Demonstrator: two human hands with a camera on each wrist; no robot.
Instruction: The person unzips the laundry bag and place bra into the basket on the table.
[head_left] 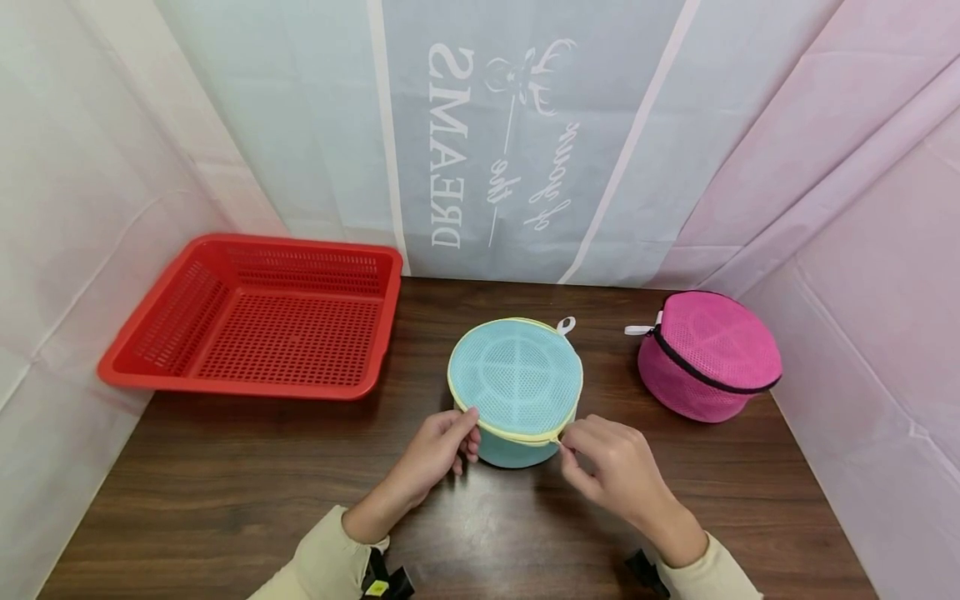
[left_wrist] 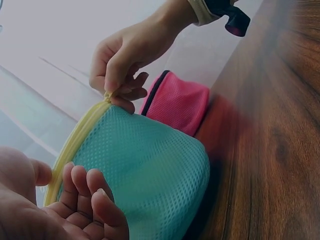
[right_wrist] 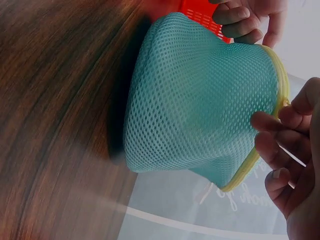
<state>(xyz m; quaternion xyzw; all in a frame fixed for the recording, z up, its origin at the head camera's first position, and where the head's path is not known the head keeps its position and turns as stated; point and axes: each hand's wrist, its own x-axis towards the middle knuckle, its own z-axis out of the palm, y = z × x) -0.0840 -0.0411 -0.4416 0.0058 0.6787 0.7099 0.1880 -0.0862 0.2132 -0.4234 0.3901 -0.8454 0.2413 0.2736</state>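
Note:
A round turquoise mesh laundry bag (head_left: 515, 375) with a yellow zipper stands on the table, a white loop at its back right. At the front left of its rim, my left hand (head_left: 437, 454) pinches the yellow edge between thumb and fingers. My right hand (head_left: 618, 467) pinches the zipper pull at the front right of the rim; the left wrist view shows the pull (left_wrist: 108, 96) between thumb and finger. In the right wrist view, the mesh side (right_wrist: 195, 100) bulges and is slightly dented. What the bag holds cannot be made out.
A red plastic basket (head_left: 292, 390) with a slotted bottom sits at the back left. To the right stands a pink mesh laundry bag (head_left: 708, 350) with a black zipper and white loop. Printed cloth (head_left: 517, 167) hangs behind the brown wooden table (head_left: 225, 467), with more cloth along both sides.

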